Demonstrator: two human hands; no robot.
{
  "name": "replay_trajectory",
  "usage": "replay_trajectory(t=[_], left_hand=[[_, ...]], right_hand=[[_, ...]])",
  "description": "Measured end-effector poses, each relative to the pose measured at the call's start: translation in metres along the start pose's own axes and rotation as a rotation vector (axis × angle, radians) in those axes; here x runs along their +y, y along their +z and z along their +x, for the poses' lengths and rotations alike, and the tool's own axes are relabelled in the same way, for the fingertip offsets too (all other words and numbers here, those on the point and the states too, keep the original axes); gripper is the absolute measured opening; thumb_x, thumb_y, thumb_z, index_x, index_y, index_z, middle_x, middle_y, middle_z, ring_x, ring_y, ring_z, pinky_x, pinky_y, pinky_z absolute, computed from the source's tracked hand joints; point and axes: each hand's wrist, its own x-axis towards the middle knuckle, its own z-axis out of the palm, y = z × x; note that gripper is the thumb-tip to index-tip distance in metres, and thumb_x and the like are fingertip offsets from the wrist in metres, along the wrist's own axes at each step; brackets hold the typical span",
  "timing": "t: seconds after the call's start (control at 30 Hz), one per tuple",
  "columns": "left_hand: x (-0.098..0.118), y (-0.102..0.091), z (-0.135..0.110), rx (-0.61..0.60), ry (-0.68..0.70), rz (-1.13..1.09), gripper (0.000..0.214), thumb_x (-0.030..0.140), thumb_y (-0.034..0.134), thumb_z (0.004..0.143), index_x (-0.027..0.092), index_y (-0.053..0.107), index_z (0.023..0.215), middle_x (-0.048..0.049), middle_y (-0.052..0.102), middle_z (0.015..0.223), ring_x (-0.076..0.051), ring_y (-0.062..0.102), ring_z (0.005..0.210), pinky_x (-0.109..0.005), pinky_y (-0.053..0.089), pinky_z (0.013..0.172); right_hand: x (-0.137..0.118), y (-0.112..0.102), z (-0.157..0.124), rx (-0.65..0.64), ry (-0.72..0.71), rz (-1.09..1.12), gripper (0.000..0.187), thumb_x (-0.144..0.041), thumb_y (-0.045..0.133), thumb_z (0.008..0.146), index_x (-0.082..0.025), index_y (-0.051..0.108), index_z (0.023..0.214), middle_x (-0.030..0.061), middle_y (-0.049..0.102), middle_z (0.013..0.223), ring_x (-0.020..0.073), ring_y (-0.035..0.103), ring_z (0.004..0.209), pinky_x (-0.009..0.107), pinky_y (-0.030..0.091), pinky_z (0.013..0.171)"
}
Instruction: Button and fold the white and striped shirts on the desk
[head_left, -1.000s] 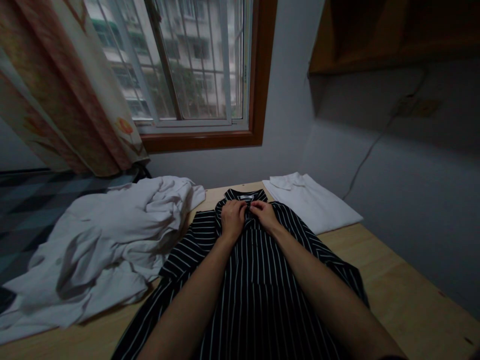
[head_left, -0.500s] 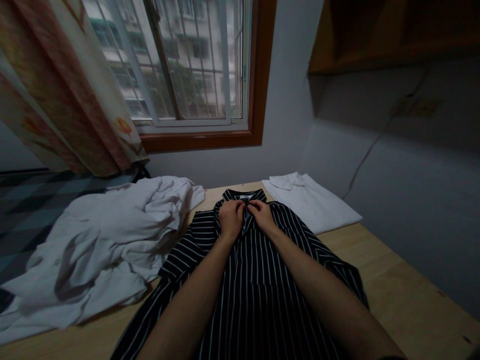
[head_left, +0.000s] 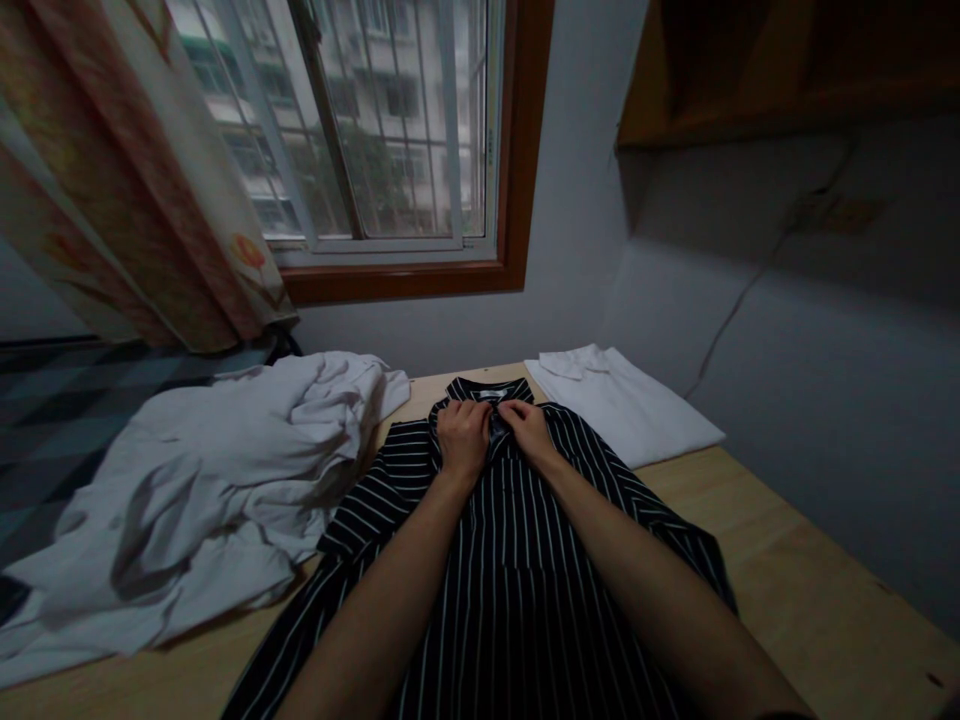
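A black shirt with thin white stripes (head_left: 517, 570) lies flat, front up, on a light wooden table (head_left: 787, 570), its collar pointing away from me. My left hand (head_left: 461, 437) and my right hand (head_left: 529, 430) sit side by side just below the collar. Both have curled fingers pinching the shirt's front edges where they meet. The fingertips are partly hidden in the fabric, so I cannot see any button.
A crumpled heap of white garments (head_left: 202, 490) covers the table's left side. A neatly folded white shirt (head_left: 622, 400) lies at the far right corner. Behind stand a barred window (head_left: 390, 130), a patterned curtain (head_left: 127, 170), and a wall with a cable (head_left: 739, 300).
Both hands stay at the collar; the fingers shift slightly against the fabric. The shirt and the other clothes have not moved.
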Motion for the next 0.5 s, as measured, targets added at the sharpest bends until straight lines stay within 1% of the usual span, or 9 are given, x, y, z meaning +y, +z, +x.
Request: replay_trajectory(t=[0.07, 0.13, 0.23, 0.33, 0.4, 0.5], left_hand=[[0.000, 0.001, 0.000, 0.000, 0.000, -0.024, 0.019, 0.022, 0.052, 0.091, 0.019, 0.071, 0.090, -0.0090, 0.070, 0.085, -0.026, 0.057, 0.087, -0.040, 0.040, 0.078], [-0.001, 0.003, -0.001, -0.002, 0.011, -0.069, 0.018, 0.020, 0.053, 0.091, 0.019, 0.072, 0.091, -0.0090, 0.071, 0.086, -0.025, 0.059, 0.086, -0.039, 0.042, 0.079], [-0.004, 0.006, -0.002, 0.002, 0.012, -0.167, 0.018, 0.016, 0.055, 0.089, 0.018, 0.072, 0.093, -0.0085, 0.072, 0.088, -0.023, 0.061, 0.085, -0.037, 0.047, 0.081], [-0.007, 0.010, -0.002, -0.001, -0.024, -0.269, 0.017, 0.014, 0.058, 0.087, 0.019, 0.072, 0.092, -0.0075, 0.073, 0.090, -0.021, 0.064, 0.087, -0.036, 0.050, 0.082], [-0.008, 0.011, -0.001, -0.023, -0.068, -0.324, 0.016, 0.013, 0.060, 0.085, 0.019, 0.073, 0.091, -0.0063, 0.074, 0.091, -0.020, 0.066, 0.087, -0.035, 0.051, 0.083], [-0.007, 0.010, 0.000, -0.054, -0.153, -0.414, 0.016, 0.013, 0.061, 0.083, 0.019, 0.074, 0.091, -0.0054, 0.075, 0.092, -0.019, 0.068, 0.086, -0.034, 0.052, 0.084]], right_hand=[[0.001, -0.001, 0.001, 0.007, 0.030, 0.060, 0.025, -0.043, 0.064, 0.070, -0.018, 0.069, 0.071, 0.0020, 0.069, 0.072, 0.0171, 0.060, 0.072, 0.030, 0.047, 0.073], [0.001, -0.002, 0.001, 0.002, 0.032, 0.082, 0.025, -0.042, 0.065, 0.068, -0.018, 0.069, 0.071, 0.0022, 0.069, 0.072, 0.0169, 0.060, 0.072, 0.030, 0.047, 0.074], [0.001, -0.004, 0.001, -0.025, 0.002, 0.025, 0.019, -0.035, 0.068, 0.062, -0.019, 0.070, 0.071, 0.0009, 0.070, 0.074, 0.0172, 0.061, 0.074, 0.030, 0.048, 0.076], [-0.002, -0.005, -0.001, -0.021, -0.011, -0.042, 0.015, -0.031, 0.067, 0.061, -0.019, 0.069, 0.070, 0.0006, 0.070, 0.072, 0.0177, 0.062, 0.072, 0.030, 0.049, 0.073], [-0.004, -0.005, -0.003, -0.013, -0.054, -0.102, 0.013, -0.029, 0.065, 0.063, -0.019, 0.069, 0.071, 0.0015, 0.070, 0.072, 0.0183, 0.062, 0.071, 0.031, 0.049, 0.072], [-0.007, -0.005, -0.007, 0.011, -0.163, -0.242, 0.013, -0.029, 0.062, 0.069, -0.019, 0.069, 0.072, 0.0030, 0.070, 0.074, 0.0192, 0.062, 0.071, 0.031, 0.048, 0.071]])
